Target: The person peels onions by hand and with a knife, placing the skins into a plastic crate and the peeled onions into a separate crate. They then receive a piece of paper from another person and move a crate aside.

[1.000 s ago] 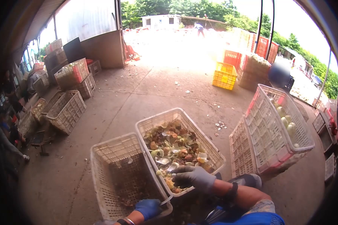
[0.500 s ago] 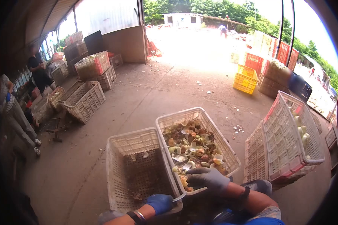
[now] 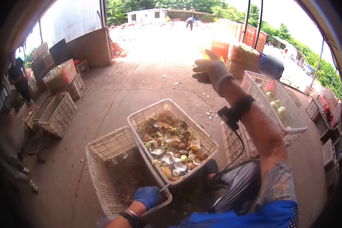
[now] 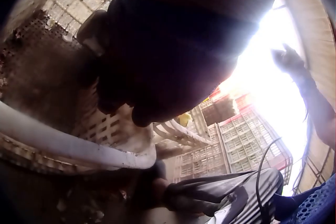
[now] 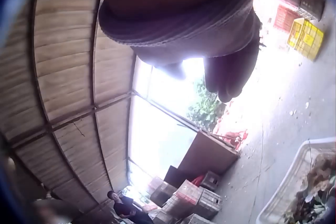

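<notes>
My left hand (image 3: pixel 147 197), in a blue glove, is curled round a thin pale strip (image 3: pixel 163 187) at the near corner of a grimy white crate (image 3: pixel 102 167); its kind is too small to make out. The fingers look dark and bent over the crate in the left wrist view. My right hand (image 3: pixel 211 72), in a grey glove, is raised high in front with its fingers apart and nothing in them. Below it, a second white crate (image 3: pixel 212 146) holds onion peels and scraps (image 3: pixel 171 140), a whole greenish onion (image 3: pixel 184 158) among them.
To the right, a stacked crate (image 3: pixel 250 81) contains pale peeled onions (image 3: pixel 281 111). More crates (image 3: pixel 59 114) stand at the left, near a standing person (image 3: pixel 18 78). A yellow crate (image 5: pixel 306 38) is farther off. Scattered peel bits (image 3: pixel 211 113) lie on the concrete floor (image 3: pixel 114 102).
My right hand has risen from over the scrap crate to high in front, its arm stretched out. The left hand stays at the crate corner with the strip. The head view has swung about.
</notes>
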`<state>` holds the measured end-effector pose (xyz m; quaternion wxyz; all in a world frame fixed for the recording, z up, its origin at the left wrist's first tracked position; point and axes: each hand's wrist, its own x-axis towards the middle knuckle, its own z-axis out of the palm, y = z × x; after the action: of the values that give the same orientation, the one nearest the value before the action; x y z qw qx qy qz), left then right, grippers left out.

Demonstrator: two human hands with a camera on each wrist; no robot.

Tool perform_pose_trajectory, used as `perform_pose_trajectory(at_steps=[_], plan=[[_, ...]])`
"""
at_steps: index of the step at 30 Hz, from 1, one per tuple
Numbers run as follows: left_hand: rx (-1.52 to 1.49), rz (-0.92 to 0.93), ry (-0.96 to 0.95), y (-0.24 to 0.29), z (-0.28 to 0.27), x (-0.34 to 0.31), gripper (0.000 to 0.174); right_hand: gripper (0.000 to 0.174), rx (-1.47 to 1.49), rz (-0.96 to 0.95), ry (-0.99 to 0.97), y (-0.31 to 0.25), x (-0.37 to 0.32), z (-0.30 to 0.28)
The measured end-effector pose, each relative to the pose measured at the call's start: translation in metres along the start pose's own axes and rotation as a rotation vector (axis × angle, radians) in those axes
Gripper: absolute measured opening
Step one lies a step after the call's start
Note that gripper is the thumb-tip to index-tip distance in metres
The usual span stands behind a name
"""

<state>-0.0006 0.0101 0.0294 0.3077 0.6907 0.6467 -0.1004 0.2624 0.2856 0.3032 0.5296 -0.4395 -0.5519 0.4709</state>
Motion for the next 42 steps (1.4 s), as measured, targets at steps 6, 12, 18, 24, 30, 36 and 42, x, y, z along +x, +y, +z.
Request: perform_pose_trajectory(at_steps=[6, 12, 18, 24, 30, 36, 42], plan=[[0.007, 0.032, 0.027, -0.002, 0.002, -0.007, 0.036, 0.082, -0.151, -0.036, 0.182, -0.019, 0.031, -0.004], [0.036, 0.032, 0.030, -0.009, 0.008, -0.007, 0.037, 0.087, -0.220, -0.020, 0.204, -0.020, 0.025, -0.001], [-0.006, 0.062, 0.007, 0.000, 0.000, -0.014, 0.038, 0.081, -0.235, 0.023, 0.238, -0.029, 0.027, -0.003], [0.041, 0.044, -0.020, 0.001, -0.001, -0.014, 0.036, 0.079, -0.247, -0.023, 0.263, -0.034, 0.032, 0.002], [0.077, 0.052, -0.034, -0.001, 0.001, -0.011, 0.036, 0.082, -0.319, -0.012, 0.240, -0.033, 0.023, 0.008], [0.092, 0.047, -0.053, -0.001, 0.000, -0.012, 0.037, 0.085, -0.335, 0.026, 0.224, -0.026, 0.023, 0.005], [0.098, 0.053, -0.068, -0.002, 0.000, -0.012, 0.037, 0.085, -0.336, 0.015, 0.231, -0.030, 0.020, 0.005]])
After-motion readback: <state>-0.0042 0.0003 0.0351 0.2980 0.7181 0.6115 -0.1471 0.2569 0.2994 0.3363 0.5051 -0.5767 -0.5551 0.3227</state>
